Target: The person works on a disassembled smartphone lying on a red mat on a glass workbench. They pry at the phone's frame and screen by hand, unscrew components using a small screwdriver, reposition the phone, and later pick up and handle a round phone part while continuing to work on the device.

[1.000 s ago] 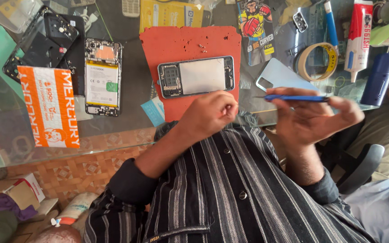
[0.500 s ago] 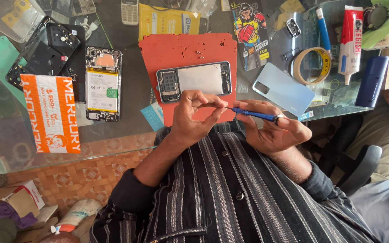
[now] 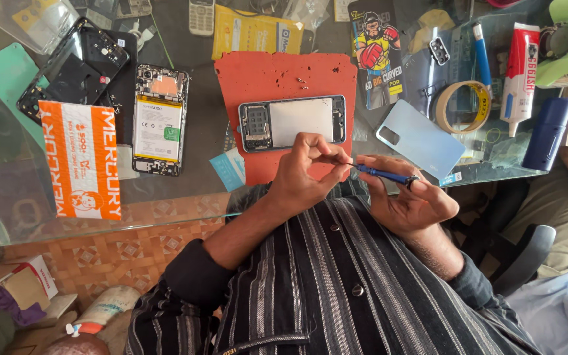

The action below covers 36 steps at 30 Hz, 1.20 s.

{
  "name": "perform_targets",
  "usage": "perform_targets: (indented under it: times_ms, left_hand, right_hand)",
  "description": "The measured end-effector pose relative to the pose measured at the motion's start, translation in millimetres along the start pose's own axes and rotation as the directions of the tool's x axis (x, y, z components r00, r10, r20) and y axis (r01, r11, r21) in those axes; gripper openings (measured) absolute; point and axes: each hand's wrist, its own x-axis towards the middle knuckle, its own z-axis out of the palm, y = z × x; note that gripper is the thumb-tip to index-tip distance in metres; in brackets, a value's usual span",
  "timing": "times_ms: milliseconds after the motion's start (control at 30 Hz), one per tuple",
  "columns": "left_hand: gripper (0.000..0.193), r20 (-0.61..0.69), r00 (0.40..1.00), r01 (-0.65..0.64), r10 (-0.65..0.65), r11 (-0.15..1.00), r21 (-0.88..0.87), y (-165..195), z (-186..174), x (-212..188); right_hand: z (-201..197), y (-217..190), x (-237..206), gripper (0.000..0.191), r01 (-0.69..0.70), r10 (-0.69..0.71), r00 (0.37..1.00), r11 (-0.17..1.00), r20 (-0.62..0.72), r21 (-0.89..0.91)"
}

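An opened phone (image 3: 294, 121) lies screen-down on a red mat (image 3: 284, 72), its inner frame and circuit board showing. Just in front of it, at the mat's near edge, my left hand (image 3: 304, 174) pinches the thin metal tip of a blue screwdriver (image 3: 382, 174). My right hand (image 3: 412, 200) grips that screwdriver's handle, which points left toward my left hand's fingers. Both hands hover close together over the edge of the glass table (image 3: 165, 204). Whether something small sits between my left fingertips is hidden.
A light-blue back cover (image 3: 422, 146) lies right of the mat. Left are a phone with its battery exposed (image 3: 159, 121), an orange packet (image 3: 83, 161) and black phone parts (image 3: 77, 66). A tape roll (image 3: 463, 105), glue tube (image 3: 520, 69) and dark blue cylinder (image 3: 547, 135) stand right. Another person's leg (image 3: 560, 217) is nearby.
My hands were apart with the screwdriver held off to the right. They have come together and moved up to the mat's near edge, where my left fingers closed on the tip.
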Motion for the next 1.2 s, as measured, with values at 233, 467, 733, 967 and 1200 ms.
perform_targets:
  times_ms: [233,467,733,967,1200]
  left_hand:
    - [0.043,0.011,1.0,-0.016,0.016,0.999,0.048,0,1,3]
    - [0.042,-0.005,1.0,-0.013,0.014,0.998,0.068,0,0,3]
    - [0.037,0.022,0.999,-0.051,0.047,0.974,0.223,18,-8,26]
    - [0.081,0.172,0.968,-0.251,0.182,0.708,0.66,24,-29,68]
    - [0.087,0.161,0.976,-0.218,0.146,0.652,0.727,22,-33,73]
  right_hand:
    - [-3,-2,2,0.065,0.021,-0.021,1.0,1.0,0.005,-0.004]
    - [1,-4,5,0.063,0.038,-0.038,0.999,0.999,0.023,-0.014]
    - [20,28,14,0.061,0.083,-0.086,0.995,0.995,0.048,0.062]
    - [40,73,35,0.061,0.048,-0.048,0.999,0.991,0.003,0.127]
    - [48,85,34,0.065,0.027,-0.03,0.999,0.989,0.016,0.146]
